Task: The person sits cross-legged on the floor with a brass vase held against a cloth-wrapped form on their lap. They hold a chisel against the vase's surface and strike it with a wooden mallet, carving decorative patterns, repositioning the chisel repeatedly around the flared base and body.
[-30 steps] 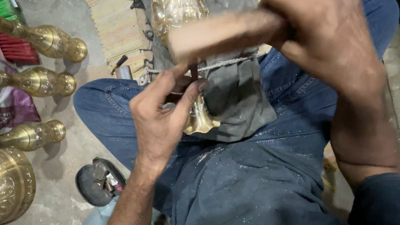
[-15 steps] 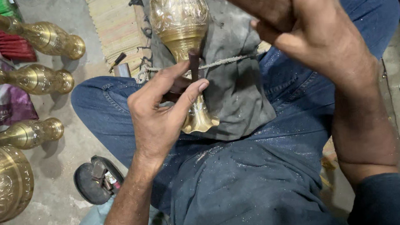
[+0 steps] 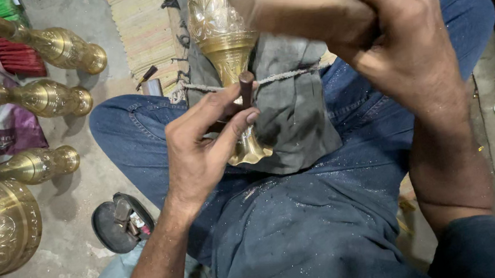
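Centre frame: punch on brass vase, mallet raised

Between my knees the brass vase [image 3: 223, 44] lies on a grey cloth [image 3: 296, 110], long axis running up-down in frame, flared foot toward me at centre, body toward top edge, cut off there. Engraved pattern on body, smooth shiny neck. A cord [image 3: 290, 75] crosses cloth and vase neck. My left hand [image 3: 200, 149] pinches a short dark punch [image 3: 246, 88] between thumb and fingers, closed tight on it; punch stands roughly upright, tip down at the neck, contact point hidden by fingers. My right hand [image 3: 408, 51] is wrapped closed around a wooden mallet [image 3: 295, 7], upper centre, long axis pointing left, blurred, end hard to make out. Left of frame: more brass vases [image 3: 44, 98] on floor, partly cut off.
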